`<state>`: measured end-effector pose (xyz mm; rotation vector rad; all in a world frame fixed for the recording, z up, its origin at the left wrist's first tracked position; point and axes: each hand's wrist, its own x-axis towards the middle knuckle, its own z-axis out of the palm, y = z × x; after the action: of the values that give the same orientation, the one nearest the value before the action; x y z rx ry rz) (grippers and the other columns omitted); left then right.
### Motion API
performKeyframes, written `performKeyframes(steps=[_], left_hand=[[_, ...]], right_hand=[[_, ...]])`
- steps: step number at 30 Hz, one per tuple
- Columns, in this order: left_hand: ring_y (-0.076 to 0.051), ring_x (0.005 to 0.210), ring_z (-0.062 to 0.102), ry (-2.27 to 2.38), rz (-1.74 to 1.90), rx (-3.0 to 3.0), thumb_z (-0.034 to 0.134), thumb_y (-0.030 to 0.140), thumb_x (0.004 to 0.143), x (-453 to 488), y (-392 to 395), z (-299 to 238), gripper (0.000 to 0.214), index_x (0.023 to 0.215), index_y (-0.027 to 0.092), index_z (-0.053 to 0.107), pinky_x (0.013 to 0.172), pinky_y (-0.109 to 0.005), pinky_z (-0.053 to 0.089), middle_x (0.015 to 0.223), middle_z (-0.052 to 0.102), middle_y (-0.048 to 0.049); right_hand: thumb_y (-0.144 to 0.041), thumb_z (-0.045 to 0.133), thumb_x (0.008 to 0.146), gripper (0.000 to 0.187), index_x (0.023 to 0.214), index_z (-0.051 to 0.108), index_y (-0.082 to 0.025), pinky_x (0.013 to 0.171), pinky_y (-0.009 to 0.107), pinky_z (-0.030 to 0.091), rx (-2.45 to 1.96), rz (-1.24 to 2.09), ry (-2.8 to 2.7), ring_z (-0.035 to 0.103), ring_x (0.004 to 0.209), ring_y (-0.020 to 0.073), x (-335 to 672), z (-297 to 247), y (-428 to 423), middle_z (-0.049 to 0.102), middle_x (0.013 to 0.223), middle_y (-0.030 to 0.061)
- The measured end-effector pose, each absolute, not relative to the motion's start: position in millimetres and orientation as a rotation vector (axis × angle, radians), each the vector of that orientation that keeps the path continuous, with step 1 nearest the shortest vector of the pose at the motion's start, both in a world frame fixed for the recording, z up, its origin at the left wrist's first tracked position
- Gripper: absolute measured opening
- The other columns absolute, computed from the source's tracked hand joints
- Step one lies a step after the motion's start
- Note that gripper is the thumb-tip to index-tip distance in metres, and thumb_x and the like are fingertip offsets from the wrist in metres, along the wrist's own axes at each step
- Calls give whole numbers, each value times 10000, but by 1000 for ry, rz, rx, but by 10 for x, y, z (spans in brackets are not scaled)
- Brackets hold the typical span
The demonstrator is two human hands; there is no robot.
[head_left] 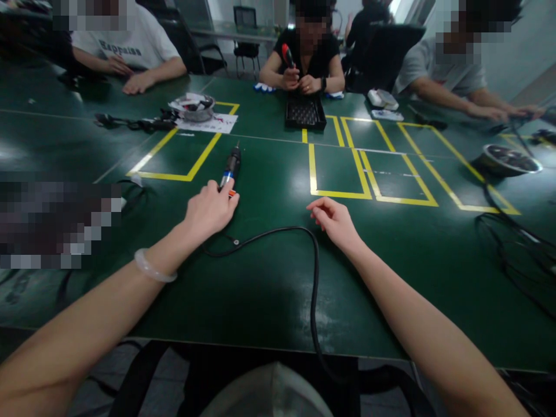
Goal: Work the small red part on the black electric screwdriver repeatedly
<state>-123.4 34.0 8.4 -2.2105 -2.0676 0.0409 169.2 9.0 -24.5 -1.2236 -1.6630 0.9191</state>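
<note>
My left hand [209, 209] rests on the green table [269, 278] with its fingers curled round the rear end of a black electric screwdriver [230, 167]. The tool lies flat, its tip pointing away from me. Its black cable [304, 243] loops from under the hand across the table and drops over the near edge. My right hand [333, 220] lies on the table to the right of the cable, fingers loosely curled inward, holding nothing that I can see. A pale bangle [153, 267] circles my left wrist.
Yellow tape rectangles [339, 174] mark the tabletop. Across the table a person holds a red-handled tool above a black tray [304, 113]. A metal bowl on paper [193, 108] stands far left, another bowl [507, 160] far right, with loose cables [516, 243] beside it.
</note>
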Motion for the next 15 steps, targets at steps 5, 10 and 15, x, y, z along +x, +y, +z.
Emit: performKeyframes(steps=[5, 10, 15], left_hand=[[-307, 930, 591, -1799, 88, -2327, 224, 488, 1002, -759, 21, 127, 573, 1454, 198, 426, 713, -365, 454, 1095, 540, -175], [-293, 930, 595, -1701, 94, -2406, 305, 438, 1001, -361, -139, 131, 517, 1435, 197, 448, 720, -349, 431, 1103, 551, -163], [-282, 939, 596, -1676, 109, -2483, 363, 353, 990, -147, -196, 148, 458, 1402, 199, 488, 728, -346, 425, 1128, 553, -159]], right_hand=[[-223, 519, 886, 151, 943, 649, -172, 630, 257, 432, -1134, 807, -1908, 559, 693, 130, 1506, -181, -63, 636, 817, 27], [-317, 553, 899, 232, 1092, 562, -188, 630, 259, 438, -1117, 910, -1970, 561, 708, 136, 1414, -221, -113, 617, 851, 14], [-332, 580, 884, 179, 992, 543, -194, 636, 264, 442, -1136, 987, -1895, 565, 711, 138, 1432, -249, -98, 613, 821, 5]])
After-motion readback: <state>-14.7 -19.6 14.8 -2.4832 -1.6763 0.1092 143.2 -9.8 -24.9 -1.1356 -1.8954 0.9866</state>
